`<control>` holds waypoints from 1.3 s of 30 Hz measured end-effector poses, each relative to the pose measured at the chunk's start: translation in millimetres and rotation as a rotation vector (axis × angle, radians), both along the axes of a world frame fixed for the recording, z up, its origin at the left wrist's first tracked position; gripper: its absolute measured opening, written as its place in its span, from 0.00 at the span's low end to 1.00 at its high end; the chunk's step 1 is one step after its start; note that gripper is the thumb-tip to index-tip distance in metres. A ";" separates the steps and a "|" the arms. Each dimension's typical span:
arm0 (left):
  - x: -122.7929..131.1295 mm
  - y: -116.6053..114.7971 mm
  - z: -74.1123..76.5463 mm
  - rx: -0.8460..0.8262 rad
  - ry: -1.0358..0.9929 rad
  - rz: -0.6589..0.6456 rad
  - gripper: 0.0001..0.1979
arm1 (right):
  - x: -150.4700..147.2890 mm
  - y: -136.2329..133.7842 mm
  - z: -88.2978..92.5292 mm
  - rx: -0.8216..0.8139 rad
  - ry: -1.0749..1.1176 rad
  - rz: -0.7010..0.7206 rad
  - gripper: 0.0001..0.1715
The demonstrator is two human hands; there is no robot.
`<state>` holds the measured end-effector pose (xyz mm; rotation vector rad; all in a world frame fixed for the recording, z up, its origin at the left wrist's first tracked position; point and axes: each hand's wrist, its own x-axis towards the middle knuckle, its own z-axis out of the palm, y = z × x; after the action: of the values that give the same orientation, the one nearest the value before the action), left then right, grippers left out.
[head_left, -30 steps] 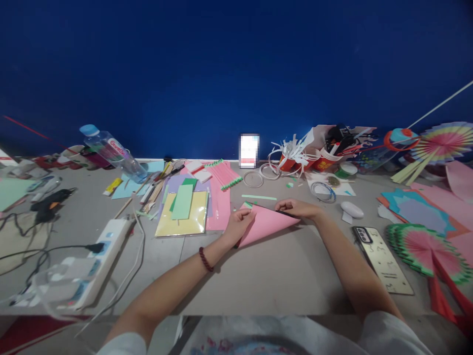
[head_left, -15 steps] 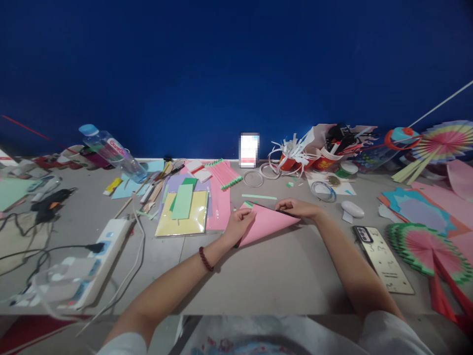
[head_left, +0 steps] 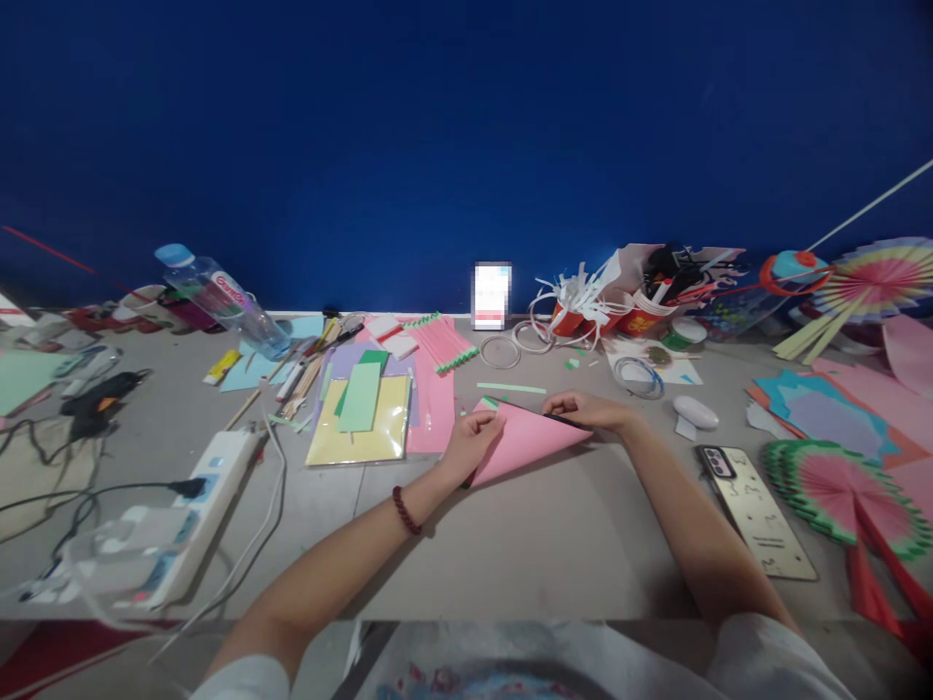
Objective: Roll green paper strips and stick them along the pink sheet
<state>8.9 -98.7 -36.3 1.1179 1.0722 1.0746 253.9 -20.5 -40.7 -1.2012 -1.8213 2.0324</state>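
A sheet of pink paper [head_left: 531, 442], bent over into a cone-like shape, lies at the middle of the table with its point towards the right. Dark strips show along its upper edge and at its lower left corner, and a bit of green at the top left. My left hand [head_left: 472, 442] is closed on the paper's left end, thumb on top. At the upper right edge, my right hand [head_left: 583, 408] has its fingers bent in and pinches the paper near the point; its fingertips are partly hidden. Just beyond the paper lies a thin light green strip [head_left: 511, 388].
To the left are a yellow paper pack [head_left: 386, 413], a white power strip [head_left: 208, 515] with cables and a leaning plastic bottle [head_left: 237, 303]. On the right lie a phone [head_left: 762, 515], a white mouse [head_left: 695, 412] and a green-edged paper fan [head_left: 823, 486]. Red cups [head_left: 645, 321] stand behind.
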 end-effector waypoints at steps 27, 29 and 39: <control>-0.4 0.1 -2.6 0.004 0.004 -0.005 0.25 | -3.6 -2.0 5.9 -0.017 -0.008 -0.007 0.28; -0.6 0.2 -3.5 0.014 0.008 -0.009 0.25 | -3.6 -2.1 5.9 -0.017 -0.009 -0.006 0.28; -0.4 0.1 -0.4 0.020 0.032 -0.023 0.24 | -4.0 -3.1 7.3 -0.018 0.008 -0.013 0.27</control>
<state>8.5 -98.6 -36.7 1.1640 1.0734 1.0543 249.9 -23.6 -33.4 -1.2048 -1.7905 2.0480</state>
